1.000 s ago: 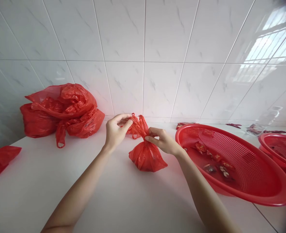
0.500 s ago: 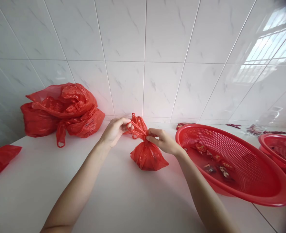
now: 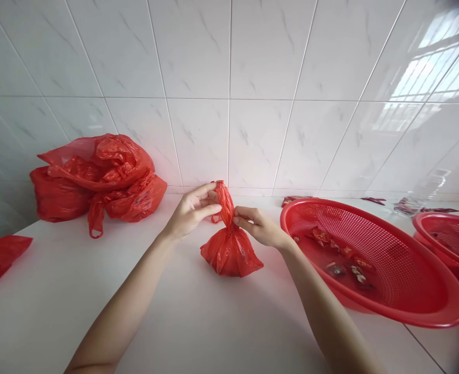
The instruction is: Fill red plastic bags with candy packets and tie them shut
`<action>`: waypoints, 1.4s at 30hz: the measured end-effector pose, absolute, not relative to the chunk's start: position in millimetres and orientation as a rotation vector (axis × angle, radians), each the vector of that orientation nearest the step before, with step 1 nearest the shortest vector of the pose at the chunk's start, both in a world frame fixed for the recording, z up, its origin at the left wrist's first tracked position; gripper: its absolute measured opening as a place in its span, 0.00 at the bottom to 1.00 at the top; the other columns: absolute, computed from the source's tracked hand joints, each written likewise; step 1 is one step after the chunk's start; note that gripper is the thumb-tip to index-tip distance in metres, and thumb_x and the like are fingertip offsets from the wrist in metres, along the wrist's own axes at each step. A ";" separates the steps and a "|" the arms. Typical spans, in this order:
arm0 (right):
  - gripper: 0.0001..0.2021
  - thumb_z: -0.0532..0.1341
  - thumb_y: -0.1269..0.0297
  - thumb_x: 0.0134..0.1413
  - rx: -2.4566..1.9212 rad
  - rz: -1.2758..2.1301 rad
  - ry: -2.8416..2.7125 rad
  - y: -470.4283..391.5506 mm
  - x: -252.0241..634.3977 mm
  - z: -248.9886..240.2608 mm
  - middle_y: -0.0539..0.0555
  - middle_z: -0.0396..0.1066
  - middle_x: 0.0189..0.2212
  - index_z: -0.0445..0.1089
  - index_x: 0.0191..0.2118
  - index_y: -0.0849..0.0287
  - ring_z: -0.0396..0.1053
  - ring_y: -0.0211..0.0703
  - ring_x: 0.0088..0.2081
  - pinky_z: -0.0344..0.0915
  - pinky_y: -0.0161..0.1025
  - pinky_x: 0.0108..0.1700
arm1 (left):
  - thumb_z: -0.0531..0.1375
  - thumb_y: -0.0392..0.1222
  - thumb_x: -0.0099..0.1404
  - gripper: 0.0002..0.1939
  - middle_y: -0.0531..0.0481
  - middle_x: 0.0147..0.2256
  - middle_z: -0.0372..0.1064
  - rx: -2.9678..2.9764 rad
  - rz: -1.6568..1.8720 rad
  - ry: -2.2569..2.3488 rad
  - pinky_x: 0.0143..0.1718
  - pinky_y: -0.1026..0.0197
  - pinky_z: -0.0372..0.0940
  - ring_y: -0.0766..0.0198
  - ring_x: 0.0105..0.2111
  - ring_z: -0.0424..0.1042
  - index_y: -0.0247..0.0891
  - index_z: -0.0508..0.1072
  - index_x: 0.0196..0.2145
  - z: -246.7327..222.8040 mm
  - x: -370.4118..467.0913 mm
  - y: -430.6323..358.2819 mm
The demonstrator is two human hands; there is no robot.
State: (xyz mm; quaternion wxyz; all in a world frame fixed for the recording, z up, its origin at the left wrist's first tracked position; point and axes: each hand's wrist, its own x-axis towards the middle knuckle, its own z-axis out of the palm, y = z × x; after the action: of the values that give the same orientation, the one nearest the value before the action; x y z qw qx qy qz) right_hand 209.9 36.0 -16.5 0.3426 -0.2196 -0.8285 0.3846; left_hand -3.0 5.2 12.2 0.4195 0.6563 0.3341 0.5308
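Note:
A small filled red plastic bag (image 3: pixel 232 254) rests on the white tabletop, its neck gathered and its handles upright above it. My right hand (image 3: pixel 258 224) pinches the neck between thumb and fingers from the right. At the upper left of the same bag is my left hand (image 3: pixel 192 210), its thumb and fingers curled about the handles; part of its fingertips is hidden behind the red plastic. What the bag holds cannot be seen.
A heap of red plastic bags (image 3: pixel 100 176) lies against the tiled wall at left, and another red bag (image 3: pixel 3 259) at the left edge. To the right stands a red basket (image 3: pixel 416 280) holding several wrapped packets (image 3: pixel 336 269). Behind it are a second basket (image 3: pixel 453 234) and a clear bottle (image 3: pixel 428 192).
My left hand has moved slightly right and up, bringing the handles from stretched leftward to upright. The filled bag has shifted a little left. My right hand still pinches its neck.

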 end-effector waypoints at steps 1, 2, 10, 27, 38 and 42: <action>0.13 0.53 0.58 0.67 -0.568 1.011 -2.151 35.2 209.6 -15.7 0.48 0.60 0.29 0.64 0.32 0.59 0.56 0.38 0.31 0.55 0.37 0.35 | 0.65 0.38 0.61 0.25 0.46 0.47 0.74 1.657 1.330 0.845 0.43 0.57 0.69 0.56 0.46 0.73 0.42 0.71 0.57 11.7 -2.2 5.3; 0.14 0.53 0.57 0.67 -0.568 1.024 -2.151 34.2 209.2 -14.9 0.49 0.61 0.29 0.64 0.32 0.59 0.57 0.38 0.32 0.56 0.37 0.35 | 0.65 0.38 0.62 0.25 0.46 0.46 0.74 1.669 1.330 0.850 0.44 0.57 0.69 0.56 0.46 0.74 0.41 0.71 0.57 11.1 -1.4 5.4; 0.14 0.59 0.52 0.63 -0.547 1.064 -2.156 34.3 206.0 -17.7 0.50 0.66 0.30 0.69 0.34 0.59 0.63 0.39 0.33 0.62 0.39 0.39 | 0.64 0.37 0.61 0.24 0.48 0.42 0.75 1.710 1.333 0.872 0.42 0.57 0.70 0.58 0.42 0.74 0.42 0.72 0.56 6.8 0.3 8.7; 0.12 0.62 0.55 0.61 -0.422 1.355 -1.908 38.9 213.6 -14.3 0.50 0.67 0.31 0.71 0.33 0.59 0.65 0.40 0.35 0.63 0.39 0.42 | 0.65 0.46 0.62 0.12 0.46 0.43 0.74 1.786 0.901 0.846 0.50 0.52 0.67 0.55 0.46 0.72 0.39 0.77 0.42 3.0 1.0 10.8; 0.13 0.62 0.53 0.60 -0.715 0.825 -1.870 35.6 207.3 -15.3 0.53 0.72 0.32 0.76 0.33 0.58 0.68 0.42 0.36 0.65 0.40 0.41 | 0.60 0.49 0.67 0.12 0.47 0.40 0.75 1.814 0.973 0.837 0.49 0.52 0.68 0.55 0.46 0.72 0.39 0.77 0.39 -7.7 14.5 12.9; 0.12 0.61 0.55 0.62 -0.746 0.775 -1.854 31.9 212.3 -6.8 0.54 0.76 0.35 0.75 0.42 0.58 0.72 0.43 0.38 0.67 0.43 0.45 | 0.60 0.51 0.67 0.13 0.47 0.35 0.75 1.739 1.079 0.947 0.47 0.50 0.68 0.54 0.41 0.74 0.40 0.78 0.35 -11.4 13.2 15.9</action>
State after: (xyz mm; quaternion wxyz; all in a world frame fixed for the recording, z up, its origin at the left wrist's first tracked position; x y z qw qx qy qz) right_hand 212.3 31.9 -6.8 0.4786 -0.3057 -0.7594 0.3174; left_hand 13.2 15.9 -11.4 0.4290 0.6965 0.3796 0.4322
